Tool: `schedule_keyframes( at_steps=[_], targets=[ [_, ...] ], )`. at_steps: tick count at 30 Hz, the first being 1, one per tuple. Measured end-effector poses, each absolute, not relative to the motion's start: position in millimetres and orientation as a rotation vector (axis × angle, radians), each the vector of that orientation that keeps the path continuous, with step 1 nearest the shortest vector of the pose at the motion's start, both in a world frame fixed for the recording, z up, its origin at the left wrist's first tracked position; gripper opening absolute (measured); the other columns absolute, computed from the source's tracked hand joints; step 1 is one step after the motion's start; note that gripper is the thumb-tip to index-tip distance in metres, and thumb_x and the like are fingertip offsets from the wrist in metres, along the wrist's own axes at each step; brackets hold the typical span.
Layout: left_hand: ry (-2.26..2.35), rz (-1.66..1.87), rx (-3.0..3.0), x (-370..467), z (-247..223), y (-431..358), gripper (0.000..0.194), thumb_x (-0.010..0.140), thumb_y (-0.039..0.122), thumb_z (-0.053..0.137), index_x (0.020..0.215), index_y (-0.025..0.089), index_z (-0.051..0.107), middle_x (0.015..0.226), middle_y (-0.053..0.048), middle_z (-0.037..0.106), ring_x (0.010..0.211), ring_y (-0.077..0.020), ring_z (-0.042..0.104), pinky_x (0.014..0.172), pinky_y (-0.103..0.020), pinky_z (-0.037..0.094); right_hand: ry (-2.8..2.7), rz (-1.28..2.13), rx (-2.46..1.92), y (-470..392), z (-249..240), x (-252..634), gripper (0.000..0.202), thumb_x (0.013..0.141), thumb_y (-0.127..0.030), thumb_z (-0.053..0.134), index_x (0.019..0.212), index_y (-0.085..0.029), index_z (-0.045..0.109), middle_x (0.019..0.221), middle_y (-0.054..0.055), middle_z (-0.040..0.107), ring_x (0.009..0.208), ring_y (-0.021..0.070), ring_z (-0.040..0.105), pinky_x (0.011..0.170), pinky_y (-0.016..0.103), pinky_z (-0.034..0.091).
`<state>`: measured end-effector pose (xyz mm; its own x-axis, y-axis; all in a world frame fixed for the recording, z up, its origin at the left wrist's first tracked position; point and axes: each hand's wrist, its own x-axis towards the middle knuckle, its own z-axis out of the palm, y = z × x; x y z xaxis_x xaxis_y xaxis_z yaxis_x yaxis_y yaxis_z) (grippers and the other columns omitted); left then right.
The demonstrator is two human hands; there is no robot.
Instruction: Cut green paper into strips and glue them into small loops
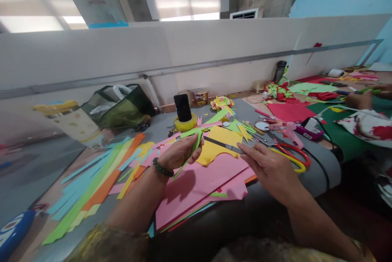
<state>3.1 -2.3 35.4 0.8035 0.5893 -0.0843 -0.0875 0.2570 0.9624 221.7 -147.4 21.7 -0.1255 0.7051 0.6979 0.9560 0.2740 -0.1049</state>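
My left hand (179,151), with a dark beaded bracelet on its wrist, is closed on a folded green paper strip (197,141). A thin end of the strip hangs below the palm. Between the fingers of my right hand (271,168) is a long, flat, dark metal blade (219,143); its grip end is hidden by the fingers. The blade's tip points left, close to the green paper. Beneath both hands lie yellow paper (220,135) and a stack of pink paper sheets (196,188).
Coloured paper strips (101,184) fan out at left, near a cup (79,127). A phone (183,108) leans in a yellow tape roll (185,124). Scissors (290,155) and a pink glue gun (288,131) lie right. Another person's hand (361,99) works at far right.
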Motion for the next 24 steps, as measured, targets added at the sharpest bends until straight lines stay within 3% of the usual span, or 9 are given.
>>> schedule_keyframes(
  at_steps=[5, 11, 24],
  targets=[
    [0.517, 0.47, 1.26, 2.8, 32.7, -2.4, 0.043, 0.079, 0.057, 0.067, 0.076, 0.015, 0.057, 0.049, 0.004, 0.051, 0.036, -0.0043, 0.039, 0.036, -0.016, 0.028, -1.899, -0.576, -1.523, -143.6, 19.5, 219.7, 0.048, 0.103, -0.041, 0.03, 0.11, -0.018, 0.072, 0.071, 0.005, 0.063, 0.055, 0.0139, 0.061, 0.048, 0.026, 0.036],
    [0.498, 0.483, 1.257, 4.2, 30.7, -5.1, 0.051, 0.067, 0.06, 0.077, 0.077, 0.013, 0.059, 0.05, 0.004, 0.055, 0.038, -0.0052, 0.044, 0.039, -0.017, 0.032, -1.888, -0.599, -1.571, -142.5, 16.3, 219.3, 0.049, 0.103, -0.042, 0.028, 0.107, -0.019, 0.072, 0.071, 0.004, 0.064, 0.058, 0.014, 0.062, 0.049, 0.025, 0.035],
    [0.502, 0.5, 1.265, 4.8, 26.9, -2.5, 0.048, 0.074, 0.059, 0.073, 0.081, 0.014, 0.059, 0.05, 0.003, 0.054, 0.038, -0.0058, 0.046, 0.041, -0.017, 0.035, -1.85, -0.582, -1.551, -143.5, 12.3, 219.9, 0.051, 0.104, -0.044, 0.027, 0.105, -0.02, 0.072, 0.072, 0.005, 0.066, 0.06, 0.0137, 0.064, 0.048, 0.024, 0.038]
  ],
)
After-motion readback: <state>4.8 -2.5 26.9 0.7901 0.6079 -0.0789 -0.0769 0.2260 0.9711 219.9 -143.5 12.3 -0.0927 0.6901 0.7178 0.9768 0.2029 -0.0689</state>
